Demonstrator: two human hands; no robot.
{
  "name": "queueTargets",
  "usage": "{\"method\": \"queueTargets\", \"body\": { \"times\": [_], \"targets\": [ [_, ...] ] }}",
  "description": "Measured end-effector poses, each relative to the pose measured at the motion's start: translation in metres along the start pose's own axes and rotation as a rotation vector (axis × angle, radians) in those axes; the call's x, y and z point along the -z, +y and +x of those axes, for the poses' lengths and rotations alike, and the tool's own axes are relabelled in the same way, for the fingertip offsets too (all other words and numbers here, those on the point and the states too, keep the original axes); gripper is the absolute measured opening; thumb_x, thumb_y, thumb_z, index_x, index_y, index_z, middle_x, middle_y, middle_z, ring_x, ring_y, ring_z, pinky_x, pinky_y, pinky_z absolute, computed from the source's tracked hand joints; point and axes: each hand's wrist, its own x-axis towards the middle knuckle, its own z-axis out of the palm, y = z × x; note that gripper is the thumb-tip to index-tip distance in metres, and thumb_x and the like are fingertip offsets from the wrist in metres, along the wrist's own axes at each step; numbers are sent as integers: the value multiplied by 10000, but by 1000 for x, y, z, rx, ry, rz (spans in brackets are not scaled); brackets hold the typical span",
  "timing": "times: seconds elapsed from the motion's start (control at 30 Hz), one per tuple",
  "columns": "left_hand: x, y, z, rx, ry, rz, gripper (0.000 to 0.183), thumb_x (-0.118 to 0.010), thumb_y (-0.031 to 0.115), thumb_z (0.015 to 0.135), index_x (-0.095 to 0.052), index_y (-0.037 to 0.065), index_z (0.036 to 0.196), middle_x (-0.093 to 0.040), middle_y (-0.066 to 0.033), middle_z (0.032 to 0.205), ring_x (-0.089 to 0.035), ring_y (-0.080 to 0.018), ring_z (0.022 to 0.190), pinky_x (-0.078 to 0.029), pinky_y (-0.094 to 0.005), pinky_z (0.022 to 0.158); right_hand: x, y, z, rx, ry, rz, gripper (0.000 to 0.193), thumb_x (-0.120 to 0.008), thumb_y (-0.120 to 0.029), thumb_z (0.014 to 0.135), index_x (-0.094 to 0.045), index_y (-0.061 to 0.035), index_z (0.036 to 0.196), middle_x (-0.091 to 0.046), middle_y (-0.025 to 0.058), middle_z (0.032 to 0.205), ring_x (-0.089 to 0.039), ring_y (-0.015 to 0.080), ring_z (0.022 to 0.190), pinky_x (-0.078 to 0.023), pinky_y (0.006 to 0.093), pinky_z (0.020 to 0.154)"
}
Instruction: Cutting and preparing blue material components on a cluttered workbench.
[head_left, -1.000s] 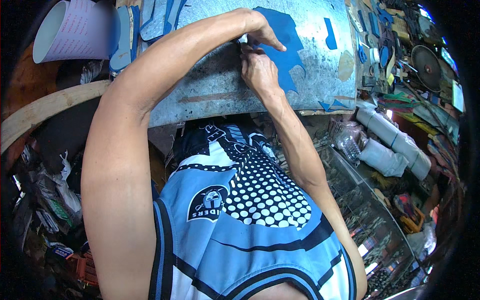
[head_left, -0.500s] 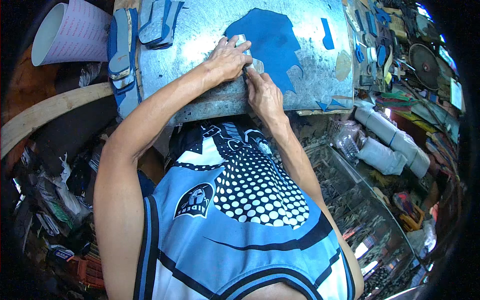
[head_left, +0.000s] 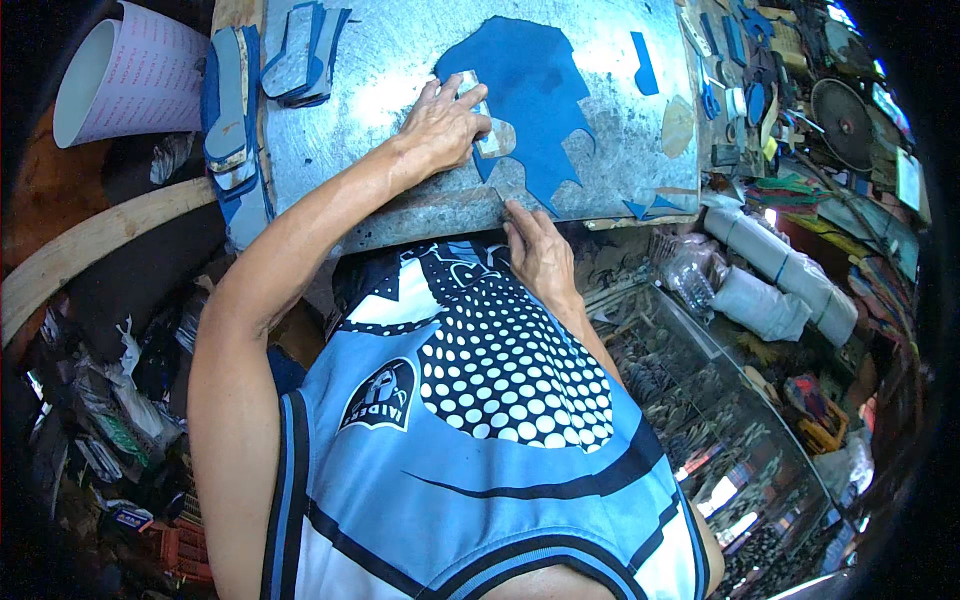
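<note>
The left hand [head_left: 440, 125] is lying on the metal work plate [head_left: 400, 70], palm down, and its fingers are pressing a small pale template [head_left: 487, 128] onto the big blue sheet of material [head_left: 535, 90]. The fingers are curved over the template, not closed into a fist. The blue sheet is lying flat in the middle of the plate, and its near edge is already cut into irregular notches.

The right hand [head_left: 538, 250] is resting at the near edge of the plate, just below the blue sheet. Its fingers are bent together with the tips pointing to the sheet's edge; whether they are holding a small tool, I cannot tell.

On the left side of the plate, a stack of cut blue-and-grey pieces [head_left: 235, 100] is lying. A small blue strip [head_left: 645, 62] is sitting well apart at the right. A white paper roll [head_left: 125, 75] is standing beyond the plate's left corner.
</note>
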Motion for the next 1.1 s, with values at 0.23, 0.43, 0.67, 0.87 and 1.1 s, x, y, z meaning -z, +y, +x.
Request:
{"method": "queueTargets", "body": {
  "times": [0.23,0.43,0.67,0.87,1.1],
  "targets": [
    [-2,18,-13,24,22,-25,540,-806,338,672,-666,80,1125,-423,-166,1464,-295,-436,1415,-271,-625,1125,26,30,47,-66,76,230,316,-574,-97,941,-567,0,1241,-641,232,1083,-636,384,994,-501,442,869],
    [-10,7,-19,9,61,-42,491,-790,271,706,-621,68,1121,-417,-148,1469,-241,-390,1457,-229,-617,1163,63,39,122,-120,-32,211,317,-603,-143,936,-593,-19,1227,-652,224,1056,-652,361,956,-512,448,833],
    [-4,2,-13,17,119,-57,340,-706,119,800,-632,60,1127,-520,-112,1392,-367,-320,1409,-259,-548,1170,57,36,202,410,-84,51,279,-625,-170,926,-644,-95,1194,-660,141,962,-649,350,839,-522,439,731],
    [-21,11,-17,113,337,-102,401,-719,234,831,-625,57,1178,-521,-134,1386,-414,-318,1373,-302,-518,1139,39,30,257,874,-191,-54,232,-635,-194,903,-706,-125,1113,-680,88,929,-657,313,841,-541,408,716],
    [-10,24,-16,269,249,-59,415,-712,234,850,-609,80,1222,-474,-134,1437,-399,-307,1383,-300,-531,1135,36,28,272,924,-275,-45,221,-653,-193,875,-732,-130,1072,-696,69,916,-669,292,826,-549,394,707]
  ]
}}
